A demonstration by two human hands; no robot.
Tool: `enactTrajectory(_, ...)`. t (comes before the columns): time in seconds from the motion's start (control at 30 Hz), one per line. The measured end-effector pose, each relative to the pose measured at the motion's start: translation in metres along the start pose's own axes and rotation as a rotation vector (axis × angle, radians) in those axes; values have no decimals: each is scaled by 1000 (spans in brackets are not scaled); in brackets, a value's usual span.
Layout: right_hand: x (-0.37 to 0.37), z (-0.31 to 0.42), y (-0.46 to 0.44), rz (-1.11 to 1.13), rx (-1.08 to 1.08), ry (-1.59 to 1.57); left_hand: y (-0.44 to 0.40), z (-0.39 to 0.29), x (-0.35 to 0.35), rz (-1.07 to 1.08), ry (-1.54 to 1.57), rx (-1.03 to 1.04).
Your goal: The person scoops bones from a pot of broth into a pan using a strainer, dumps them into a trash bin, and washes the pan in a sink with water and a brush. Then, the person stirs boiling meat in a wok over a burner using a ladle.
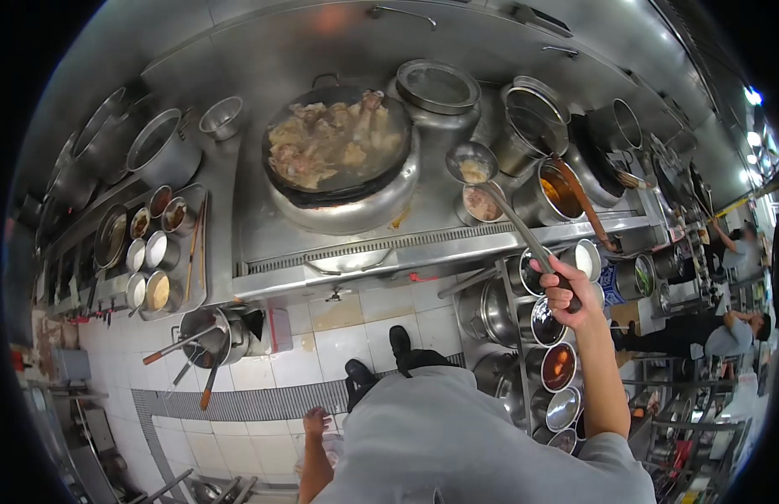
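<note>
My right hand [566, 290] is closed around the handle of a long metal ladle [521, 225]. The ladle's bowl holds some pale, yellowish stuff and hangs above a metal pot [484, 204] with pinkish, foamy contents. To the left of the ladle, a large black wok [290, 195] sits on the range, full of meaty bones [343, 139] in cloudy liquid. Down at my side hangs my left hand [316, 422], its fingers loosely bent and nothing visible in them.
A pot of orange liquid [562, 189] stands right of the ladle. Seasoning bowls fill a tray [196, 281] at left. Sauce containers [559, 367] line a rack beside my right arm. A floor pot [213, 336] holds several utensils. Other people [730, 336] stand at far right.
</note>
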State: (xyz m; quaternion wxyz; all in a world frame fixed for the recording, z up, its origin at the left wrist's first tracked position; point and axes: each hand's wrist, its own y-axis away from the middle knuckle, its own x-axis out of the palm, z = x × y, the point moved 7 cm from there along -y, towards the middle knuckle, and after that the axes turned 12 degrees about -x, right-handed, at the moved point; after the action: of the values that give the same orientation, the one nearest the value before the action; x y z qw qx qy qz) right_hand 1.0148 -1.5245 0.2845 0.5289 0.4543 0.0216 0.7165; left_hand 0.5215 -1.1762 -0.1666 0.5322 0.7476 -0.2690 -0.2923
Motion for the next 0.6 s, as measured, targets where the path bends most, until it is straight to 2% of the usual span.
enactTrajectory(0.07, -16, 0, -3, -12, -9, 36, 4, -22, 1, -7, -66, 65)
enactTrajectory(0.2, -52, -5, -20, -189, -58, 236, -12, -46, 4, 32, 39, 91)
enactTrajectory(0.3, -65, -7, -27, -378, -200, 594, -13, -80, 38, 83, 75, 123)
enactTrajectory(0.33, -70, -13, -30, -381, -183, 598, -4, -99, 60, 97, 57, 141)
enactTrajectory(0.47, -96, -13, -37, -376, -365, 1224, -8, -148, 179, 299, -122, 158)
enactTrajectory(0.53, -94, -8, -30, -368, -541, 1700, -22, -161, 247, 435, -148, 160)
enactTrajectory(0.6, -80, -8, -21, -348, -733, 1931, 1, -185, 311, 492, -142, 61)
